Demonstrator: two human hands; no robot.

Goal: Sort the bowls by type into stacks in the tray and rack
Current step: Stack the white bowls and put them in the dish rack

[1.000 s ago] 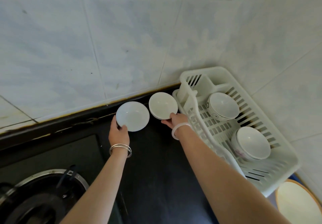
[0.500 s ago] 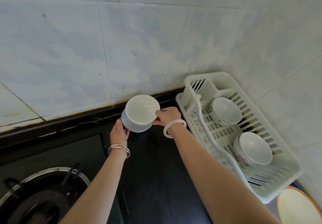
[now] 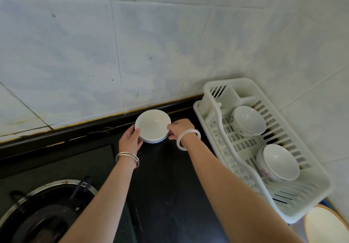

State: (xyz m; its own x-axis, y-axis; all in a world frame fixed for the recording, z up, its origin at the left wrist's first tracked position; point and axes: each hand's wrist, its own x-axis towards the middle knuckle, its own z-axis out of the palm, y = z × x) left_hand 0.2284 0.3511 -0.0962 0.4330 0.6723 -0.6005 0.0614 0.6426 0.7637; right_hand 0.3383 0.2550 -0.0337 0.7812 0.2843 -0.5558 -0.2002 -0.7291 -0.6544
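Both hands, left point(image 3: 130, 140) and right point(image 3: 179, 129), hold the stacked bowls point(image 3: 153, 125) at the counter's point(image 3: 170, 176) back edge, beside the rack point(image 3: 302, 201). Smooth bowls might slip apart and break if tipped.

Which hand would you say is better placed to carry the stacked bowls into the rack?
Right, probably: the right hand grips the stacked bowls on the side facing the rack.

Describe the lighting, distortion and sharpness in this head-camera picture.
Head view: soft, even daylight with no harsh glare; the wide lens bends the wall tile lines and stretches the forearms; the stacked bowls between the left hand and right hand look sharp; the burner sits in dim shade.
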